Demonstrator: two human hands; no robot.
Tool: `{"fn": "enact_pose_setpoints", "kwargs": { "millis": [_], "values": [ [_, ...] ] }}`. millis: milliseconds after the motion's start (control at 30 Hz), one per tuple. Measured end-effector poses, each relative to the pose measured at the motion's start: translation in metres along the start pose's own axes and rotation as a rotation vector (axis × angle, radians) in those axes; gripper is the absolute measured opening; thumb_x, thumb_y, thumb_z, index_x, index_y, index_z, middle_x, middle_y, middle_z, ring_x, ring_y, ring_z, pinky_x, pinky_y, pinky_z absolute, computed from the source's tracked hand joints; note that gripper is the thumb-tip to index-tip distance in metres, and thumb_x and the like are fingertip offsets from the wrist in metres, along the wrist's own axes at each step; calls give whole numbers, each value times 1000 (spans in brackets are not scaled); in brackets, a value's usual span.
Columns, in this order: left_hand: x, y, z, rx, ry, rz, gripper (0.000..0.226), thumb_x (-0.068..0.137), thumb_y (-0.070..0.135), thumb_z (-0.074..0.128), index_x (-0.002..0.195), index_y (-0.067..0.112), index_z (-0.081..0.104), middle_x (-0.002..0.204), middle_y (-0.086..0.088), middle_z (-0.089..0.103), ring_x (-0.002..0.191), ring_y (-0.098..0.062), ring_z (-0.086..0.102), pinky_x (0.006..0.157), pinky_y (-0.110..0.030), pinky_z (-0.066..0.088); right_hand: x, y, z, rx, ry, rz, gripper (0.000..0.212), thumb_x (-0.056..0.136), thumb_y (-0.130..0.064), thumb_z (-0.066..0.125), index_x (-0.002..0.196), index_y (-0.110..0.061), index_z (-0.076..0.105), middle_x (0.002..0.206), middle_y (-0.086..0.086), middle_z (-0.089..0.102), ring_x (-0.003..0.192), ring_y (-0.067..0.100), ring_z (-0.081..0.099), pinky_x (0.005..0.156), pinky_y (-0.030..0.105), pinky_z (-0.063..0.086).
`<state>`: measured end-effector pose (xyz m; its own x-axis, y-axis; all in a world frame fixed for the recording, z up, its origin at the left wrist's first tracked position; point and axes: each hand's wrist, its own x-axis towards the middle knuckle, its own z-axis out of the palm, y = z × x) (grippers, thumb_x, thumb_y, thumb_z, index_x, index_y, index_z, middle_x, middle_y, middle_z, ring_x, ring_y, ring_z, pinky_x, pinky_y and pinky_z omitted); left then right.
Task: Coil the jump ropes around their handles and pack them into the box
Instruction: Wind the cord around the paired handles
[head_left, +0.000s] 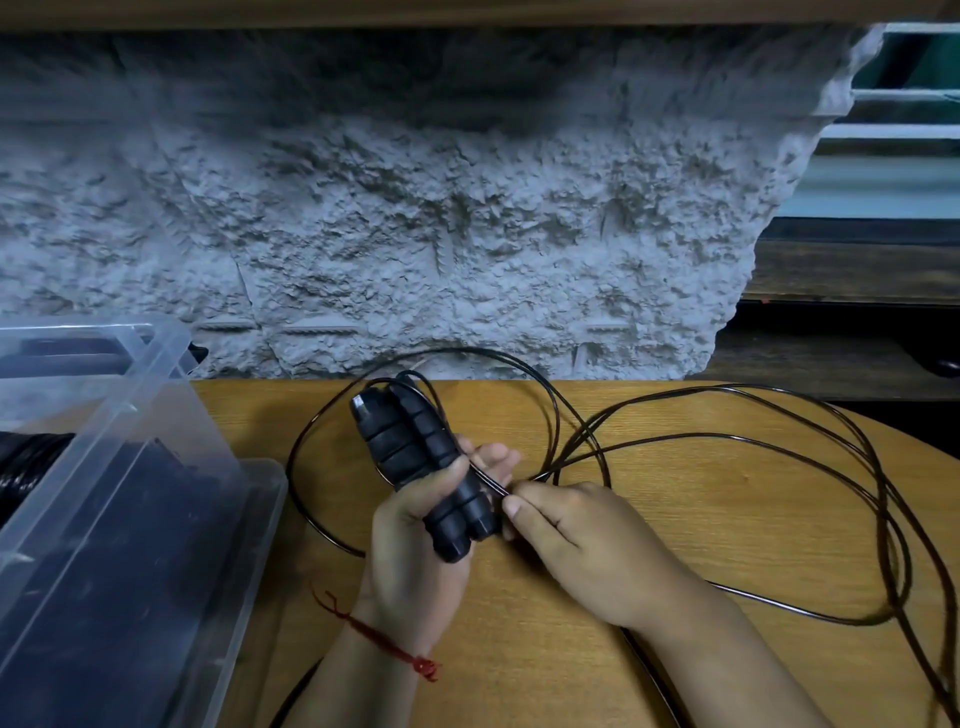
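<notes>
My left hand (415, 561) grips two black ribbed jump-rope handles (415, 457) side by side, tilted up to the left above the wooden table (675, 530). My right hand (576, 540) pinches the thin black rope (779, 441) right beside the handles' lower end. The rope runs from the handles in a loop at the left and spreads in several loose loops across the right side of the table. A clear plastic box (156, 519) stands at the left with dark coiled rope (26, 462) showing through its wall.
The box's clear lid (93, 353) lies at the far left behind the box. A rough grey stone wall (415, 208) rises just behind the table. The table's rounded edge curves away at the right, where rope loops reach its rim.
</notes>
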<state>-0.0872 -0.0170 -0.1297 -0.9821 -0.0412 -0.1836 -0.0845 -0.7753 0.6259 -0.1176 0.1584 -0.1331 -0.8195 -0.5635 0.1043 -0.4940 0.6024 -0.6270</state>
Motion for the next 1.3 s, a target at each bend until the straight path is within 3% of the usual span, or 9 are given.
{"fn": "enact_pose_setpoints", "kwargs": {
  "millis": [100,200,267,433,567,767,933,1067,1300],
  "values": [
    [4,3,2,-16,22,18,15,85,8,69,97,9,60,83,-10,58,81,-26,66,98,-51,51,0,1,-12,-58,-26,25,37,107,-57,45,90,-31,64,68,-15,61,68,7,59,58,22,37],
    [9,6,-1,15,154,15,6,97,7,63,94,12,61,76,-5,54,68,-19,59,97,-55,53,-2,4,-25,-138,-35,64,36,99,-68,50,90,-36,63,68,-12,63,71,9,61,59,26,41],
    [13,6,-7,38,191,34,6,98,10,62,104,11,63,76,-3,56,69,-18,62,96,-59,55,-3,8,-35,-141,-13,108,37,95,-72,54,88,-36,63,69,-12,63,70,9,60,61,32,43],
    [7,1,-10,296,215,150,42,93,11,77,132,12,61,92,-6,66,94,-25,72,91,-56,60,-11,12,-61,-145,66,161,34,91,-75,55,85,-43,65,73,-15,66,72,9,61,64,36,48],
    [10,-4,-8,417,313,227,27,98,11,71,125,14,66,91,-3,70,97,-23,74,90,-52,62,-14,4,-75,-193,139,142,38,88,-82,46,87,-49,66,70,-14,66,67,8,60,61,36,49],
    [13,-2,-12,435,398,266,15,102,17,67,109,5,62,78,-7,66,85,-31,75,89,-44,60,-17,-13,-84,-165,-92,104,22,94,-67,56,100,-49,66,87,-15,73,82,6,67,76,38,56],
    [13,3,-11,496,430,276,13,101,16,69,111,9,64,81,-2,66,78,-24,71,85,-48,62,-18,-23,-86,-262,95,3,31,97,-69,47,101,-46,68,80,-28,65,77,3,62,64,32,49],
    [7,-2,-3,951,459,360,19,93,51,72,104,39,62,89,7,71,77,-15,75,79,-45,64,-19,-36,-87,-287,159,-57,33,100,-69,47,98,-44,67,74,-26,59,74,0,59,57,24,37],
    [-3,0,0,1027,341,267,78,66,108,33,109,46,55,84,8,63,72,-22,65,72,-54,57,-16,-50,-76,-233,186,-129,31,103,-62,47,99,-40,68,78,-24,62,74,3,62,62,36,51]
  ]
}}
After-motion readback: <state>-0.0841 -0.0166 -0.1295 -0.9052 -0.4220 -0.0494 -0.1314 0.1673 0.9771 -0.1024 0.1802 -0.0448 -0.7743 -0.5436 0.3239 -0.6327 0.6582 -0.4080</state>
